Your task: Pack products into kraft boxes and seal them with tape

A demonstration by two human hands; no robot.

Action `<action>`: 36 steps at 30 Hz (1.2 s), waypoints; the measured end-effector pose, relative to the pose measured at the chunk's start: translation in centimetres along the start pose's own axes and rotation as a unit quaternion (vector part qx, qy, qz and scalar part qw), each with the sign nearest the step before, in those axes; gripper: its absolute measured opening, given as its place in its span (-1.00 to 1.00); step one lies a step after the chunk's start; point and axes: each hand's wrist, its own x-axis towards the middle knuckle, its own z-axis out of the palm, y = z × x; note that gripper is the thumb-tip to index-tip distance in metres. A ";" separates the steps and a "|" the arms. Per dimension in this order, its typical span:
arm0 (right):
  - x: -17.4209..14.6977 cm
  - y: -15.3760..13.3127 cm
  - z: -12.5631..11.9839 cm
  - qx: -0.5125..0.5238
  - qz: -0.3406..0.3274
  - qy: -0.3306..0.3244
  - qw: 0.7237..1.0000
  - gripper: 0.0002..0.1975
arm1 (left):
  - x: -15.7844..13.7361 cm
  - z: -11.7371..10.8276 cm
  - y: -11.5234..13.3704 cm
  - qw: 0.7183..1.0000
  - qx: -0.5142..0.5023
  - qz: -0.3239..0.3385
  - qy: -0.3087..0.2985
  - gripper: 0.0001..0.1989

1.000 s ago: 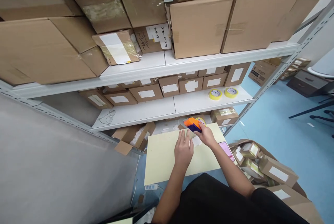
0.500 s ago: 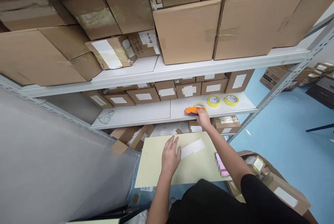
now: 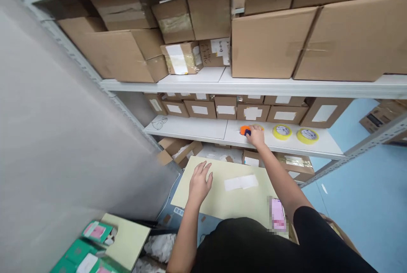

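Observation:
My right hand (image 3: 256, 136) reaches over the middle shelf, its fingers closed on an orange and dark blue hand tool (image 3: 245, 130) at the shelf's front. I cannot make out the tool's kind. A roll of yellow tape (image 3: 259, 127) lies right behind those fingers, mostly hidden. To its right lie two more rolls, a nearer one (image 3: 282, 132) and a farther one (image 3: 307, 136). My left hand (image 3: 199, 183) hovers over the pale yellow tabletop (image 3: 216, 203), fingers apart and holding nothing. Beside it, white paper strips (image 3: 241, 182) lie on the tabletop.
Small labelled cartons (image 3: 253, 113) line the back of the middle shelf (image 3: 190, 128); wire-framed glasses (image 3: 159, 123) lie at its left. Large cartons (image 3: 273, 46) fill the shelf above. A phone (image 3: 277, 214) rests at the tabletop's right. Green boxes (image 3: 78, 251) stand lower left.
The view has swung left, bringing the green boxes into sight. My left hand has moved left, away from the paper strips. My right hand still grips the orange tool at the shelf.

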 end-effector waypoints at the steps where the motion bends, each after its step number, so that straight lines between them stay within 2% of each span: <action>1: -0.1 -0.7 0.0 0.036 -0.034 0.022 0.999 -0.46 | -0.2 -0.4 -0.3 1.000 0.000 -0.013 0.003 -0.63; 4: -1.1 -3.5 0.1 0.140 -0.116 0.060 0.981 -0.45 | -1.0 -1.4 -0.8 0.999 0.000 -0.049 0.009 -0.62; 7: -2.7 -7.1 0.8 0.205 -0.157 0.057 0.964 -0.44 | -2.1 -2.4 -1.7 0.996 0.016 -0.084 0.015 -0.60; 10: -4.6 -11.2 2.6 0.258 -0.196 0.019 0.946 -0.45 | -4.2 -3.7 -3.6 0.990 0.037 -0.135 0.016 -0.58; 13: -6.4 -15.6 5.5 0.297 -0.239 -0.049 0.923 -0.47 | -7.4 -5.5 -6.1 0.977 0.059 -0.201 0.034 -0.57; 18: -10.8 -23.9 10.7 0.326 -0.294 -0.156 0.885 -0.49 | -14.8 -9.2 -9.7 0.945 0.083 -0.310 0.060 -0.53; 24: -20.0 -35.1 15.4 0.359 -0.338 -0.247 0.834 -0.53 | -24.3 -12.7 -14.1 0.903 0.069 -0.411 0.100 -0.52; 29: -26.9 -44.2 19.0 0.353 -0.383 -0.319 0.792 -0.54 | -32.8 -15.8 -19.7 0.861 0.060 -0.485 0.138 -0.49; 32: -30.1 -49.6 21.2 0.344 -0.411 -0.350 0.768 -0.53 | -38.0 -16.7 -23.4 0.827 0.034 -0.541 0.152 -0.45; 34: -32.0 -52.9 22.6 0.339 -0.424 -0.368 0.755 -0.53 | -41.0 -16.6 -25.7 0.797 -0.022 -0.585 0.147 -0.43; 36: -34.0 -55.7 24.0 0.333 -0.431 -0.383 0.746 -0.53 | -43.5 -15.8 -27.8 0.744 -0.116 -0.645 0.129 -0.44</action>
